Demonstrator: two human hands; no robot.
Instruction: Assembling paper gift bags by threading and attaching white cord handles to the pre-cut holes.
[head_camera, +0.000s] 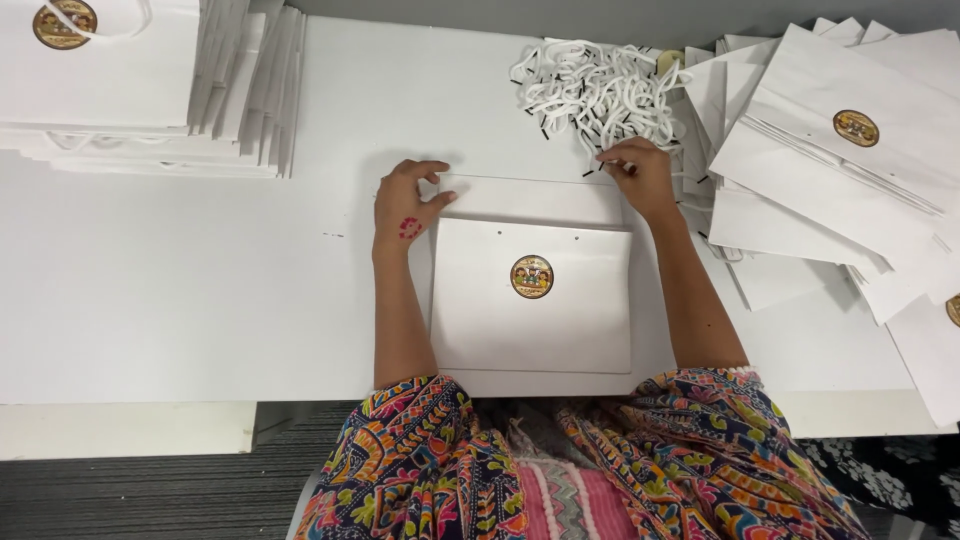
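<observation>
Lying flat on the table (200, 300), a white paper bag (532, 310) is steadied at its top left corner by the left hand (408, 205), fingers spread open. White cord handles (595, 90) are pinched by the outstretched right hand (640, 175).

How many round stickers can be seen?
4: one on the bag between the hands, one top-left, one on the right pile, one cut off at the right edge. Stacked bags may hide more.

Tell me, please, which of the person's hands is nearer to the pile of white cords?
Right. The right hand touches the near edge of the pile of white cords; the left hand rests on the flat white bag, well to the pile's left.
</observation>
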